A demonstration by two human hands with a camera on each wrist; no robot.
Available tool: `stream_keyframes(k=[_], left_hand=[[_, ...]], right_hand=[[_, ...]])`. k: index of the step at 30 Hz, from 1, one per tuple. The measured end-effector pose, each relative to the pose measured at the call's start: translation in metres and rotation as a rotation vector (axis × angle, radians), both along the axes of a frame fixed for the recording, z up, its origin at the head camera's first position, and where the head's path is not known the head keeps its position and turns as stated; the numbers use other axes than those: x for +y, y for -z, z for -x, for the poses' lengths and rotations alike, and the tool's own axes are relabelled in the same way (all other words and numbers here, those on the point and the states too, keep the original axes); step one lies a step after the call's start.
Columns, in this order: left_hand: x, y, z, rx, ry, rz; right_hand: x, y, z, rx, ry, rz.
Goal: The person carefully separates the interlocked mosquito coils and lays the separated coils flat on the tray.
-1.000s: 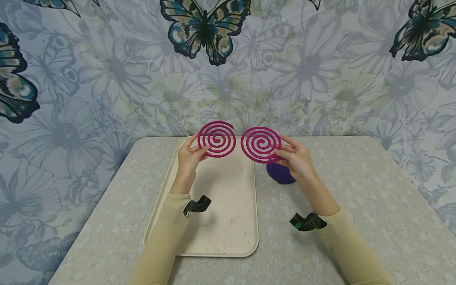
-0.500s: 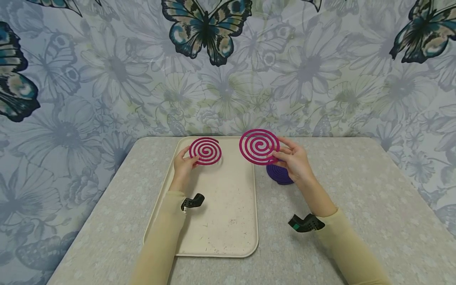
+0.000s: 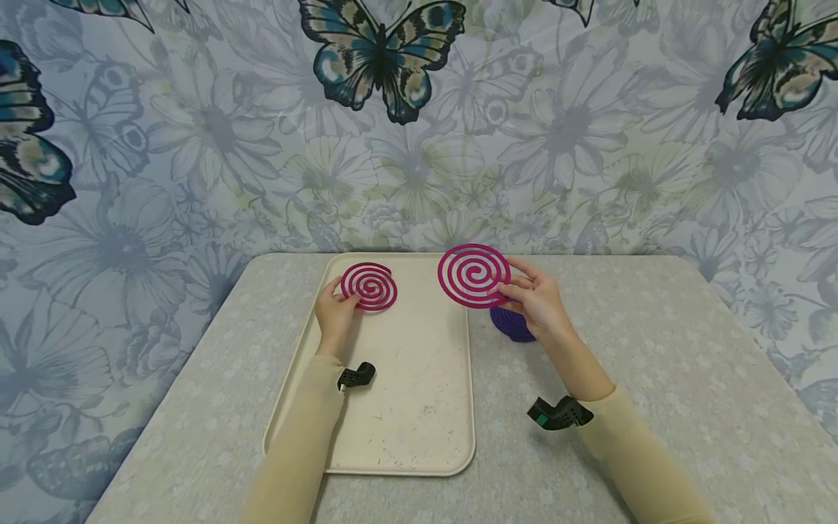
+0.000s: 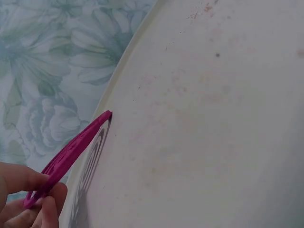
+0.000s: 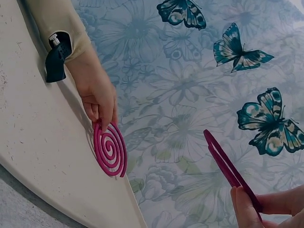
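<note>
My left hand (image 3: 335, 316) pinches the left edge of a flat magenta spiral (image 3: 369, 287) over the far left part of a cream tray (image 3: 399, 407). In the left wrist view this spiral (image 4: 71, 154) is seen nearly edge-on, tilted close above the tray, its shadow beside it. My right hand (image 3: 543, 298) holds a second magenta spiral (image 3: 474, 276) by its right edge, raised above the tray's far right corner. The right wrist view shows that spiral (image 5: 228, 166) edge-on between thumb and fingers. Partly hidden below the right hand, a dark purple coiled piece (image 3: 513, 324) lies on the table.
The tray lies left of centre on a table with a pale patterned cover (image 3: 655, 349). Small dark specks dot the tray's near part. Behind the table hangs a flower-and-butterfly backdrop (image 3: 419, 160). A black camera mount sits at each wrist.
My left hand has moved left and down with its spiral, from beside the other spiral to close over the tray. The right hand has lowered slightly and shifted a little left, still holding its spiral.
</note>
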State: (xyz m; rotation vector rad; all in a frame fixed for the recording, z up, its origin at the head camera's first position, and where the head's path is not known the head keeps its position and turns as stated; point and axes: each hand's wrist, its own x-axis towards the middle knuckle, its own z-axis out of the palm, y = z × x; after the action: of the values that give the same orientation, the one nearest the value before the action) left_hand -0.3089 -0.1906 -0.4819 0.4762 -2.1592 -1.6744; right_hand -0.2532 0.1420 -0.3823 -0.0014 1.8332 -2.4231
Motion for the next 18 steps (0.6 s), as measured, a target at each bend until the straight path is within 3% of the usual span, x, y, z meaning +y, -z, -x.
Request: stream_keyframes(k=[3, 5, 11, 18], left_hand=[[-0.003, 0.001, -0.002, -0.022, -0.028, 0.127], [-0.005, 0.001, -0.003, -0.035, -0.037, 0.145], [-0.008, 0.003, -0.004, -0.002, -0.057, 0.065], [-0.005, -0.001, -0.003, 0.104, -0.101, -0.034]], right_hand=[[-0.003, 0.005, 0.001, 0.002, 0.01, 0.0], [-0.006, 0.01, 0.002, -0.007, 0.018, -0.005], [-0.021, 0.029, 0.014, -0.069, 0.058, -0.042], [-0.048, 0.048, 0.039, -0.046, 0.112, -0.099]])
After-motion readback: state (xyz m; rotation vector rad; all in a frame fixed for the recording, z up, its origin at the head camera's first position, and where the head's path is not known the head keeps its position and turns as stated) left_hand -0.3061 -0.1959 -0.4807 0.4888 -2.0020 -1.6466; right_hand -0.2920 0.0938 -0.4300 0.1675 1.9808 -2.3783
